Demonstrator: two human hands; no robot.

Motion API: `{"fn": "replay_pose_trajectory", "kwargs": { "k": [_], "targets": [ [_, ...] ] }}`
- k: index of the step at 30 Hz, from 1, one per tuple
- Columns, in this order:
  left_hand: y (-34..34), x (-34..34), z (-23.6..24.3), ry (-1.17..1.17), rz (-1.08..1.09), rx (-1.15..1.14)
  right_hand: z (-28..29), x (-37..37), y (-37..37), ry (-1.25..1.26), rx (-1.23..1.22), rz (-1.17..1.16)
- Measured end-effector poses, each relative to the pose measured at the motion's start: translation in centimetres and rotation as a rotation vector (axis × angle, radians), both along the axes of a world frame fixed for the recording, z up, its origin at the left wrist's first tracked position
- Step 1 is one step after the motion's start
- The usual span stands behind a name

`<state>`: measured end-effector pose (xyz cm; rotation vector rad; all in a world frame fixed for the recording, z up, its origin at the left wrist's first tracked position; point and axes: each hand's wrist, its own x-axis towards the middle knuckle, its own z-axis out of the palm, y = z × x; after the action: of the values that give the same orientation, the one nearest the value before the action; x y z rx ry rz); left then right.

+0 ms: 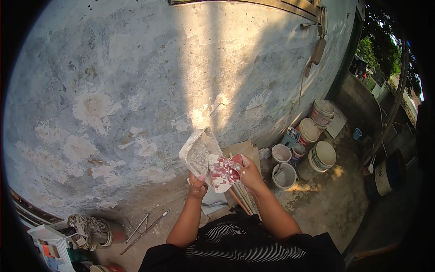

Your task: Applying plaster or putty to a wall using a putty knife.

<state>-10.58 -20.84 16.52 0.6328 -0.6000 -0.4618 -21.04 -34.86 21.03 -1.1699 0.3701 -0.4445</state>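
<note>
My left hand [198, 185] is closed on the lower end of a white, plaster-crusted mud pan [195, 152], tilted in front of me. Greyish-white filler coats the inside of the pan. In my right hand [247, 171] is a red scraper [222, 174] with a wide flat blade, smeared with white filler. The scraper's blade lies against or just over the pan's right edge; I cannot tell whether they touch. White specks cling to my right fingers. Beyond my hands stands a blue-grey wall [136, 68] with pale filler patches [94, 106] on it.
Several buckets stand along the wall at the right, including a grey-white one [284, 176] and a tall one [321, 156]. Below my hands lie long poles [244, 199]. A bucket of tangled cord [88, 226] and metal rods [145, 231] are at the lower left. A drum [389, 174] is far right.
</note>
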Motion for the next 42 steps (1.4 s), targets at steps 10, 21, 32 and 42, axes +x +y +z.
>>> {"fn": "replay_pose_trajectory", "kwargs": {
  "k": [10,21,32,42],
  "targets": [
    [0.1,-0.9,-0.4,0.021,0.021,0.041,-0.6,0.8,0.5,-0.087,-0.140,-0.063],
    [0.0,-2.2,0.4,0.165,0.085,0.140,-2.5,2.1,-1.3,-0.035,-0.458,-0.102],
    [0.2,-2.3,-0.7,0.267,-0.002,0.077,-0.5,2.6,-1.9,0.036,-0.551,-0.072],
    [-0.7,-3.8,-0.7,0.077,0.213,0.201,1.6,3.8,-1.3,0.178,-0.579,-0.171]
  ]
}}
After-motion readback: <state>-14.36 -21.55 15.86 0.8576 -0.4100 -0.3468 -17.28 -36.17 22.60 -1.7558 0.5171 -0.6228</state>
